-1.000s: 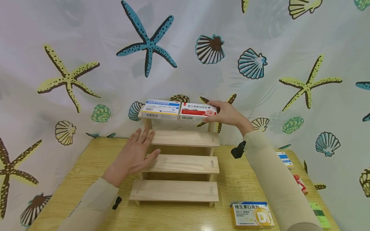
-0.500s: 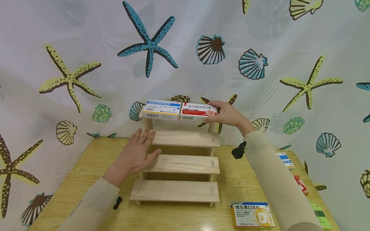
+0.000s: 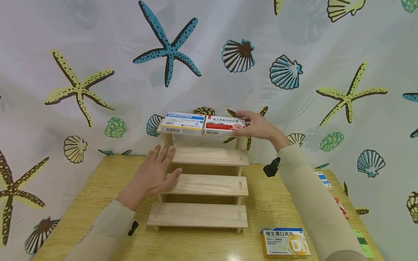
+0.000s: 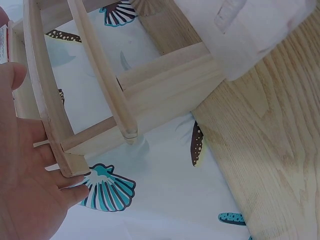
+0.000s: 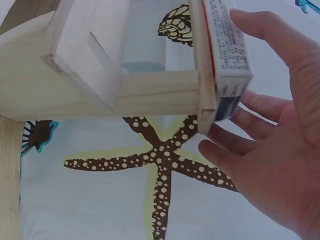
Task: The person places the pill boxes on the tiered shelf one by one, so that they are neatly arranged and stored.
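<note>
A tiered wooden rack [image 3: 209,156] stands on the table. On its top step lie a blue and white medicine box [image 3: 183,123] and, to the right, a red and white medicine box [image 3: 222,125]. My right hand [image 3: 261,127] is at the right end of the red and white box, thumb at the front and fingers at the back. The right wrist view shows that box's end [image 5: 227,60] between thumb and fingers. With its fingers straight, my left hand [image 3: 151,175] rests against the rack's left side; in the left wrist view some fingertips are hidden behind the wood.
A yellow vitamin D box [image 3: 285,243] lies on the table [image 3: 124,170] at the front right. Partly behind my right sleeve are a blue and white box [image 3: 324,180], a red box [image 3: 341,207] and a green box [image 3: 363,243]. A patterned cloth [image 3: 209,87] hangs behind the rack.
My right hand has shifted slightly to the right, with its forefinger a little higher. The boxes, the rack and my left hand stay put.
</note>
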A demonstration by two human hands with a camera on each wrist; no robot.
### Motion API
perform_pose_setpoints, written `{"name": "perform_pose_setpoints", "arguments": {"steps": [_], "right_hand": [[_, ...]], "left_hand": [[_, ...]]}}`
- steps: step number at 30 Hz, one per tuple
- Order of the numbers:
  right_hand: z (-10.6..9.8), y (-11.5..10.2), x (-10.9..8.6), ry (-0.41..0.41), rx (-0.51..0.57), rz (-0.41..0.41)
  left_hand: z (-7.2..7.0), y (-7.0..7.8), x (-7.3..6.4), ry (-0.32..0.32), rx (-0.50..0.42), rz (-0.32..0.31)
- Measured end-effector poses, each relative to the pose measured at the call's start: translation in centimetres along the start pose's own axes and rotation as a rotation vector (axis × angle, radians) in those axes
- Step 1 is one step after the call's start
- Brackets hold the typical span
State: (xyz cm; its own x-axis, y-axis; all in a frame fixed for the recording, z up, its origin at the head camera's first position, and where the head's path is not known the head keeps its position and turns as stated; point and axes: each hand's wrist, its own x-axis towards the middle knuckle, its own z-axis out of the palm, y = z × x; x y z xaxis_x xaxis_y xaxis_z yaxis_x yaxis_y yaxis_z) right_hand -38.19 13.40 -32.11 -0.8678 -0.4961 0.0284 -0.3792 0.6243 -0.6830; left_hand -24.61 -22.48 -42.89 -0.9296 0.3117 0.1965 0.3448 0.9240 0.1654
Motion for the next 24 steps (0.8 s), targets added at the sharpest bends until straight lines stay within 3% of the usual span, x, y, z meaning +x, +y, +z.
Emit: {"name": "perform_pose_setpoints", "arguments": {"steps": [7,12,24], "right_hand": [[-1.7,0.3,-2.2,0.077,-0.092,0.000],[-2.5,0.9,-4.6,0.149,-0.066,-0.036],[-2.2,3.1,-11.7,0.179,-0.046,-0.057]], "left_hand": [[0.0,0.1,0.2,0.006,0.010,0.005],[0.0,0.2,0.2,0.003,0.017,0.007],[0.0,0.1,0.1,-0.003,-0.002,0.002]]}}
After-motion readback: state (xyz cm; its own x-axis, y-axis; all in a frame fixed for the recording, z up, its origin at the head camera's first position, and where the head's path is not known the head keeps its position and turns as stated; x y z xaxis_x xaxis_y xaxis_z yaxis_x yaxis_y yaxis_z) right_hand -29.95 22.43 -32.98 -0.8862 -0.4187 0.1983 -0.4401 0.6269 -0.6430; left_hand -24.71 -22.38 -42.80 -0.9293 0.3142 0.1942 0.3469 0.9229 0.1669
